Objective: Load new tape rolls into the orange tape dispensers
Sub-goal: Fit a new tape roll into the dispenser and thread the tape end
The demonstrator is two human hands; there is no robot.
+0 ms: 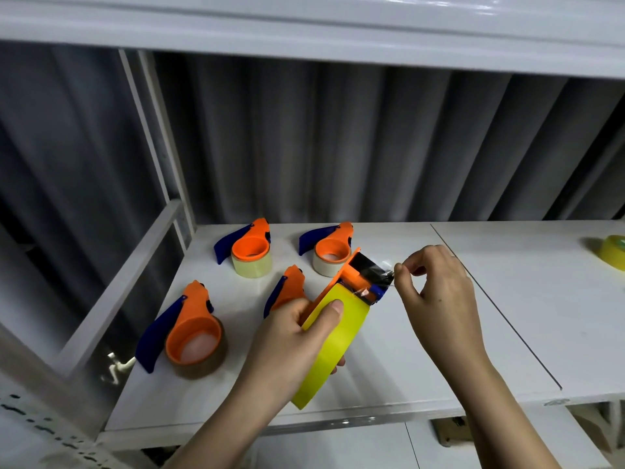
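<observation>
My left hand [287, 336] grips a yellow tape roll [326, 346] seated in an orange dispenser [355, 269], held above the shelf with the thumb on the roll's face. My right hand [436, 292] pinches the clear tape end [382, 270] drawn over the dispenser's head. Three orange dispensers with blue handles lie on the shelf with rolls in them: one at front left [189, 330], one at back left [250, 247], one at back centre [333, 247]. A fourth dispenser [287, 287] lies partly hidden behind my left hand.
The white shelf board [422, 350] has a seam running diagonally on the right. A loose yellow tape roll [614, 252] sits at the far right edge. A white upright frame [159, 157] stands on the left, grey curtain behind, another shelf overhead.
</observation>
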